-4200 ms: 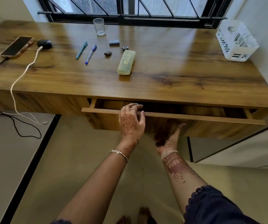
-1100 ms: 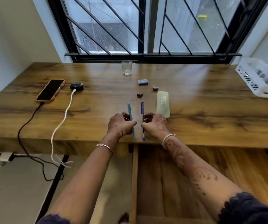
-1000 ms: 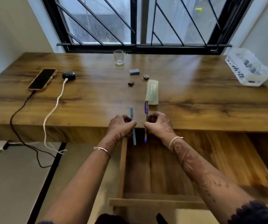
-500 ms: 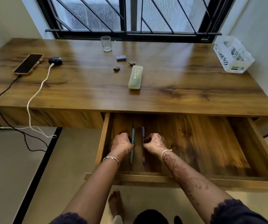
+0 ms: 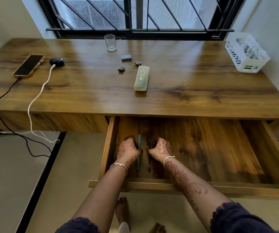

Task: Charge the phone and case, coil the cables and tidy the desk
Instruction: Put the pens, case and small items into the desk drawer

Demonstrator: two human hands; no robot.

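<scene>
Both low inside the open drawer [image 5: 244,190]: left hand [image 5: 129,148] curled round teal pen [image 5: 139,142], right hand [image 5: 162,148] curled round blue pen [image 5: 149,167]. One second earlier, the pens were held at the worktop [image 5: 185,91] edge. Phone [image 5: 28,65] lies left on worktop.

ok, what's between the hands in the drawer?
Two pens side by side: teal pen at the left hand, blue pen at the right hand. Head view.

My head camera looks forward and down, close above the open drawer [image 5: 202,186], counter [image 5: 194,84] and window [image 5: 135,14] beyond.
</scene>
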